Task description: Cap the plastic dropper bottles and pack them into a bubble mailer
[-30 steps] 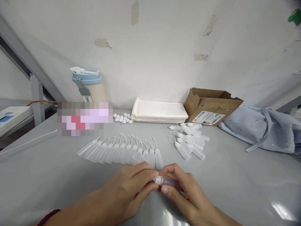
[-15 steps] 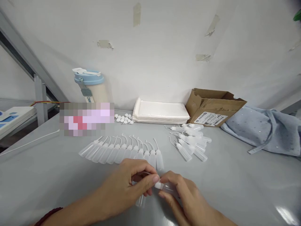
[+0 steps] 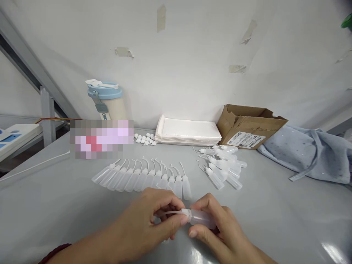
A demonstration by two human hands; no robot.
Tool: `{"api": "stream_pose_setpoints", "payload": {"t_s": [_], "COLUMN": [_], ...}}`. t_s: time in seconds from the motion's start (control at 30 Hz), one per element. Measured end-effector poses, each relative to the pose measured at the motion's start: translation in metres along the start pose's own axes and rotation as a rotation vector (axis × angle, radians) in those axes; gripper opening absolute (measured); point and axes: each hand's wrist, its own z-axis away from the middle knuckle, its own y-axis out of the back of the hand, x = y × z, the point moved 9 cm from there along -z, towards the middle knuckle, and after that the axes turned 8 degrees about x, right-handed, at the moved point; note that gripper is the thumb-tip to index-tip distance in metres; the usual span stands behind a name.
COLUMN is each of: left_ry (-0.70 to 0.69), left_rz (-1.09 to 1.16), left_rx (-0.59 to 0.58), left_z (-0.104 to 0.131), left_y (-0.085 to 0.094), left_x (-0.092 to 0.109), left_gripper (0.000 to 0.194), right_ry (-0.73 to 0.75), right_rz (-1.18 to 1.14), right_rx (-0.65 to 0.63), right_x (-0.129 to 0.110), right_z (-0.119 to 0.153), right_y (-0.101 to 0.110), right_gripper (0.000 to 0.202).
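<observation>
Between my two hands lies a small translucent squeeze bottle [image 3: 202, 218] with a white cap and a thin bent spout tube. My left hand [image 3: 162, 212] pinches the white cap [image 3: 187, 213] between thumb and fingers, the tube running back into the palm. Around the bottle's body, my right hand [image 3: 217, 223] is closed, its thumb on the near side. Just beyond my left hand, several similar capped bottles [image 3: 140, 179] lie side by side in a row, tubes pointing away. A loose pile of such bottles [image 3: 224, 167] is further right.
Small white caps [image 3: 145, 138] are heaped beside a stack of white trays or envelopes [image 3: 189, 130]. An open cardboard box [image 3: 247, 124] and grey-blue cloth [image 3: 308, 152] stand back right. A blue-lidded tumbler [image 3: 110, 99] is back left, behind a pixelated patch. A white cable crosses the left side.
My right hand's thumb and index finger have spread and shifted along the bottle, baring more of its neck. The cap and tube show more clearly; another bottle below my left hand is now mostly hidden.
</observation>
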Motion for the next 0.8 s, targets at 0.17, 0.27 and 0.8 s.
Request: {"api": "stream_pose_setpoints", "payload": {"t_s": [0.17, 0.27, 0.8], "left_ry": [-0.582, -0.502, -0.107], "left_rz": [-0.307, -0.257, -0.300], "left_rx": [0.124, 0.166, -0.003], "left_z": [0.019, 0.014, 0.002], "left_y": [-0.001, 0.005, -0.002], "left_x": [0.036, 0.031, 0.005], "left_gripper": [0.017, 0.013, 0.036], "right_ry": [-0.238, -0.217, 0.641], "right_rz": [-0.221, -0.298, 0.486], "right_rx": [-0.154, -0.157, 0.178], "right_x": [0.007, 0.004, -0.041], "right_z": [-0.003, -0.004, 0.009], "right_y": [-0.007, -0.007, 0.010], "right_gripper": [0.033, 0.033, 0.021]}}
